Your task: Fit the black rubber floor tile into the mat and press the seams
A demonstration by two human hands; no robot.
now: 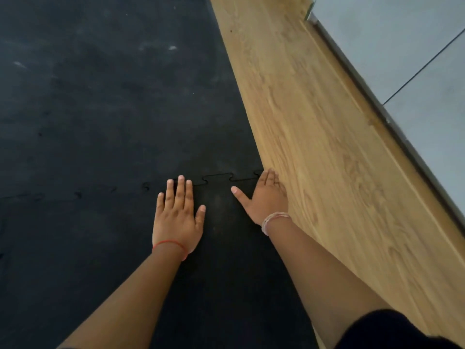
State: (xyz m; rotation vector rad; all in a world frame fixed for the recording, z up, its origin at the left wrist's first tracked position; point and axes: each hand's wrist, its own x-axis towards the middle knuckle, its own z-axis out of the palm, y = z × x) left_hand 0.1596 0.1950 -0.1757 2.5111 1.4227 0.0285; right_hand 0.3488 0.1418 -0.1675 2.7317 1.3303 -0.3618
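Both hands lay on the black tile (221, 248) at the near edge of the mat (100, 96). The left hand (177, 217) was flat, palm down, with its fingers (180, 190) spread open and holding nothing; the fingertips reached the jigsaw seam (217, 176) where the tile met the mat beyond it. A red thread (169, 244) circled the left wrist. The right hand (268, 197) sat at the tile's right edge, just where the rubber met the wooden floor (327, 147). Its thumb (240, 195) stuck out to the left over the tile, and its fingers were bent down close to the corner of the seam; it gripped nothing that could be seen, though whether the fingertips were pressing the tile or the wood could not be told. A pale bracelet (274, 219) ringed the right wrist.

The tile lay flat in the mat, its interlocking tabs seated along the seam, which showed as a thin dark wavy line running between the two hands and on to the left. To the left of the left hand the seam was faint and hard to follow. The mat carried pale scuffs (172, 47) farther away. Beyond the wooden strip, a metal rail (377, 109) ran diagonally, with grey tiling (402, 34) behind it. A dark sleeve or garment (390, 331) showed at the lower right corner.
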